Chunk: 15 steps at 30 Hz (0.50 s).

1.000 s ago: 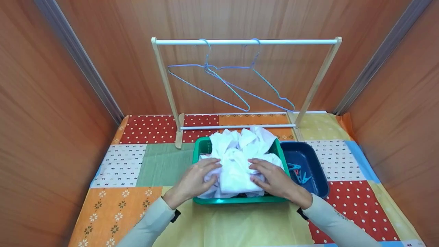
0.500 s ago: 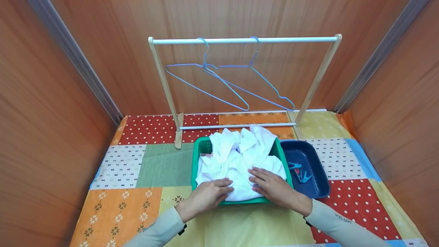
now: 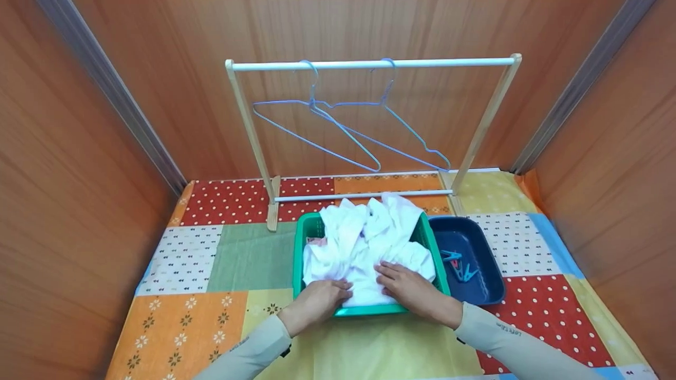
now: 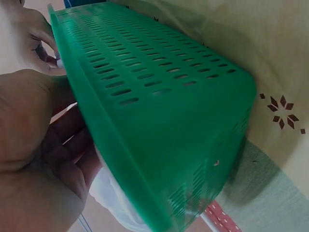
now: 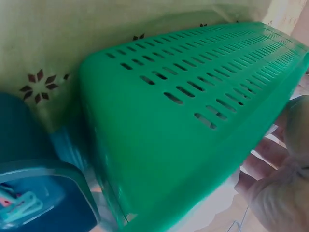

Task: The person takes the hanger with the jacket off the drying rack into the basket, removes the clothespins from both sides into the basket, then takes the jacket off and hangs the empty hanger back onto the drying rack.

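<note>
A heap of white cloth (image 3: pixel 364 250) fills the green plastic basket (image 3: pixel 443 287) in the head view. My left hand (image 3: pixel 317 303) lies over the basket's front rim, fingertips on the cloth. To its right, my right hand (image 3: pixel 414 289) rests on the same cloth with fingers spread. The left wrist view shows the slotted side of the basket (image 4: pixel 159 111) and my left hand (image 4: pixel 38 145), its fingers bent inside the rim. From the other side, the right wrist view has my right hand (image 5: pixel 280 169) reaching over the rim (image 5: pixel 227 169).
A dark blue tray (image 3: pixel 488 287) with several clothespins (image 3: pixel 465 272) stands right of the basket. Behind is a wooden rack with a white bar (image 3: pixel 348 65), bearing two hangers (image 3: pixel 317 141) (image 3: pixel 393 141). A patchwork cloth (image 3: pixel 253 253) covers the table, between wood-look walls (image 3: pixel 79 184).
Both hands have moved toward the basket's front, the left farther, and pressed down the cloth. The white cloth is now spread over the front of the basket. The view has shifted slightly.
</note>
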Motion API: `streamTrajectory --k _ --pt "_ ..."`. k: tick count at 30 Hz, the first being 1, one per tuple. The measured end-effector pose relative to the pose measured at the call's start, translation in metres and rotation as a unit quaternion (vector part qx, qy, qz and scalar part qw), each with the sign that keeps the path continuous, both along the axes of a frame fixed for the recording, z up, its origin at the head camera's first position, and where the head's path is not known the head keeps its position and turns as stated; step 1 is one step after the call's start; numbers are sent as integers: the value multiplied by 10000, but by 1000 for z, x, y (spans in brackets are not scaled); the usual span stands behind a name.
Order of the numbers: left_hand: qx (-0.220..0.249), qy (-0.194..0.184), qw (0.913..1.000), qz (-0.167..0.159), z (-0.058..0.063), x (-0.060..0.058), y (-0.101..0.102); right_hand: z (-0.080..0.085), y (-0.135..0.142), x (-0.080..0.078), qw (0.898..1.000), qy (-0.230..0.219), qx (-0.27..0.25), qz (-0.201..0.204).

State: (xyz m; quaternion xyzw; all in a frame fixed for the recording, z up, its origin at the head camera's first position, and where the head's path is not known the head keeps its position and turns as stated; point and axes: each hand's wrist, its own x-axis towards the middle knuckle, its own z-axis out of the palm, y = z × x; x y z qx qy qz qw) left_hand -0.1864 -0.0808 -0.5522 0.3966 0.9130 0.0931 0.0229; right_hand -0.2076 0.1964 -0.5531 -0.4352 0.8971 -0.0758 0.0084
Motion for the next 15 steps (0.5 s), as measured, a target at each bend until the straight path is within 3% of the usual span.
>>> streamTrajectory --k 7,11,15 --pt "192 -310 9993 49 7 0 -1 7 1 1 9996 -208 -204 -71" --pt "672 -700 9952 126 21 -1 -2 23 5 0 9987 -328 -386 -103" --pt "1021 -786 9913 267 39 -2 -7 41 4 -4 9967 -319 -724 -165"
